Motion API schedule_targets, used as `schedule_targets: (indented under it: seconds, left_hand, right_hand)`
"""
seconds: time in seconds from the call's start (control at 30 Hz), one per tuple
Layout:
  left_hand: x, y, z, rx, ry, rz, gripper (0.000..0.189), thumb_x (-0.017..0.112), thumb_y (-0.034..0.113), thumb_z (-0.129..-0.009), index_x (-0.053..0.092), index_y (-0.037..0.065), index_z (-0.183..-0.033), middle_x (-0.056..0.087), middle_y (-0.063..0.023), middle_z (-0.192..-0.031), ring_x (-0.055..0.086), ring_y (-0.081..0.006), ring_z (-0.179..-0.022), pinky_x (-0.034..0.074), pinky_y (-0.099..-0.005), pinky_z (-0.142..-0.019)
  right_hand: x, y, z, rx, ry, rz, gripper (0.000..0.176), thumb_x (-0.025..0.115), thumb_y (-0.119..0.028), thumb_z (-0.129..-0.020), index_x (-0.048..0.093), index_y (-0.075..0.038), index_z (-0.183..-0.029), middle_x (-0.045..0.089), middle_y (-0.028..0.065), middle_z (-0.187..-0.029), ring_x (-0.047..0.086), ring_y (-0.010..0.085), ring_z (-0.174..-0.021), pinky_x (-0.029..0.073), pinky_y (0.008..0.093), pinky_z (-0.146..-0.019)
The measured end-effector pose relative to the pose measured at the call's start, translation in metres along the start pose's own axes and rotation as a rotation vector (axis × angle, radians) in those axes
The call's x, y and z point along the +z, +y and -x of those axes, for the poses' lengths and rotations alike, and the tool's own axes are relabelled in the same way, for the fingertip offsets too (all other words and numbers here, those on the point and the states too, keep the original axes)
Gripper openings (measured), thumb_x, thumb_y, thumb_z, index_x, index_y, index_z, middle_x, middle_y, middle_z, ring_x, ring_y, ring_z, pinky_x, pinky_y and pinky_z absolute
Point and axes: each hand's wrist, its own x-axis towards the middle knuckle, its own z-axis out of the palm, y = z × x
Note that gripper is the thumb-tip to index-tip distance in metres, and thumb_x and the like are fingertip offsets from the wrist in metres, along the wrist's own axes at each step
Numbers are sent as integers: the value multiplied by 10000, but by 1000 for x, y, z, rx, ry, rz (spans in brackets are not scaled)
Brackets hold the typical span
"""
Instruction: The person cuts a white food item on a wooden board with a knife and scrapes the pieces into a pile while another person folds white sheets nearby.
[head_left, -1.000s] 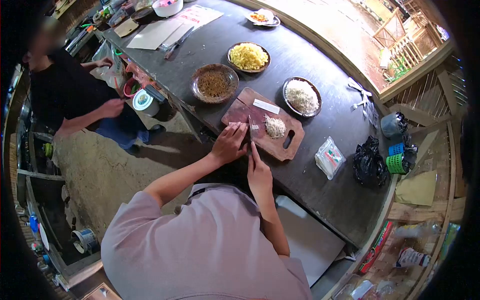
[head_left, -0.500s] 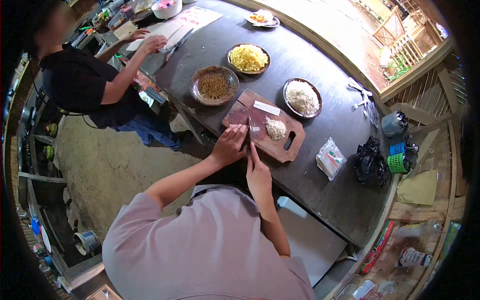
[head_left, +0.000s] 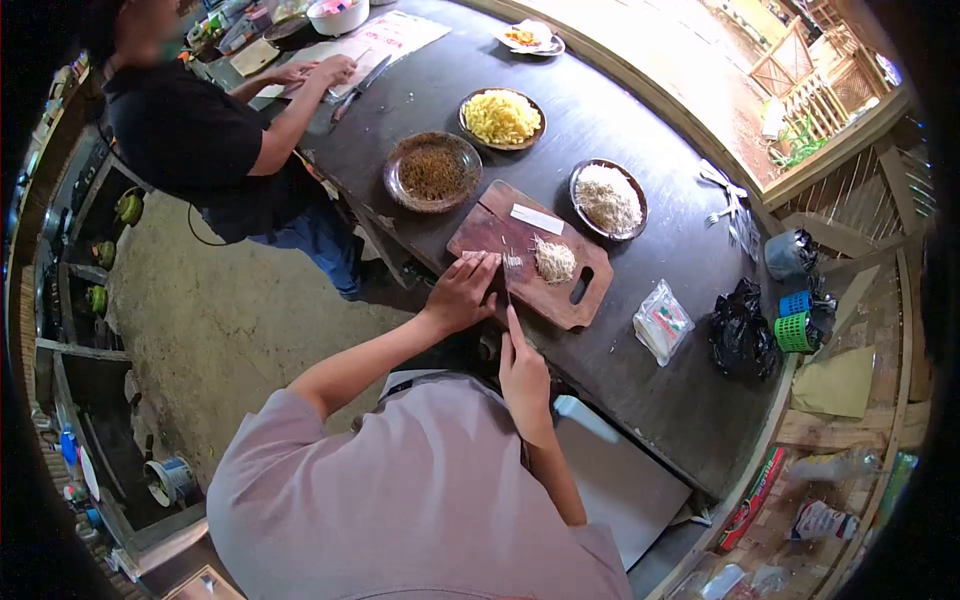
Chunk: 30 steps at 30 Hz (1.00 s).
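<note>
Drawn back slightly, our right hand (head_left: 525, 378) closes round a slim metal knife (head_left: 509, 288); on the left side of the brown wooden cutting board (head_left: 548, 300), our left hand's (head_left: 461, 298) bunched fingers press a pale flat strip (head_left: 482, 256), likely light, fragile, best pinned there.

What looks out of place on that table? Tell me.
Nothing looks clearly spilled or damaged. Mildly untidy: the cutlery lies in a loose jumble near the right-hand end of the table, and a black plastic bag sits crumpled nearby.
</note>
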Motion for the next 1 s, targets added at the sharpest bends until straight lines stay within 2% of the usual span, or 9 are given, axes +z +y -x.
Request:
schedule_targets:
  seconds: [0.03,0.2,0.3,0.43,0.5,0.6,0.73,0.87,1.0]
  left_hand:
    - [-1,1,-1,16,10,-12,688,652,301,-878,510,-24,-1467,542,-150,-1458,495,-306,-1383,361,-444,-1198]
    - [-5,6,-2,34,24,-79,661,683,309,-868,552,-43,-1412,580,-146,-1416,528,-294,-1345,376,-427,-1190]
    - [-4,5,-1,24,19,-90,657,671,305,-883,541,-47,-1422,579,-158,-1411,530,-286,-1344,371,-420,-1192]
    - [-7,4,-2,16,-51,-30,661,642,304,-914,508,-46,-1458,518,-156,-1485,479,-307,-1395,330,-437,-1213]
    - [-6,4,0,23,-39,-32,650,626,304,-921,511,-50,-1454,517,-161,-1487,477,-309,-1396,322,-438,-1220]
    - [-4,7,0,17,15,-100,641,670,289,-882,547,-58,-1407,569,-165,-1422,520,-298,-1350,363,-429,-1197]
    - [0,4,2,18,31,-116,634,668,281,-880,550,-56,-1403,568,-161,-1423,513,-298,-1358,364,-428,-1197]
    - [-4,4,-2,7,41,-34,619,669,252,-872,551,-56,-1396,566,-165,-1416,509,-305,-1364,357,-430,-1205]
    - [-3,5,0,-10,41,3,613,670,233,-866,550,-55,-1394,559,-171,-1419,513,-310,-1359,356,-430,-1211]
  right_hand:
    - [-7,-5,10,37,-6,-78,494,556,-218,-1076,492,-214,-1566,665,293,-833,675,479,-767,524,529,-681]
    - [8,-1,-15,17,35,-132,490,554,-213,-1075,498,-218,-1562,668,302,-846,677,476,-782,524,535,-695]
    - [14,-3,-34,36,-22,-11,504,521,-275,-1091,446,-272,-1590,703,257,-879,709,440,-794,575,533,-692]
    - [-1,-3,2,-6,6,-65,505,522,-279,-1090,447,-275,-1590,706,252,-871,712,436,-796,576,535,-700]
    - [-3,-6,15,84,-8,-86,471,549,-253,-1078,517,-243,-1548,689,294,-882,685,484,-801,534,540,-698]
    - [6,-6,-6,29,13,-53,496,519,-281,-1093,456,-269,-1585,709,248,-873,705,443,-773,571,533,-668]
    - [11,-11,-30,44,-28,-5,493,504,-290,-1100,450,-276,-1590,709,250,-870,705,449,-767,560,544,-652]
    - [3,-3,3,38,-36,12,497,502,-296,-1100,443,-287,-1594,710,248,-862,710,444,-768,560,544,-647]
    - [3,-10,-3,91,-35,-69,483,525,-260,-1092,482,-246,-1572,703,297,-904,697,477,-835,542,544,-705]
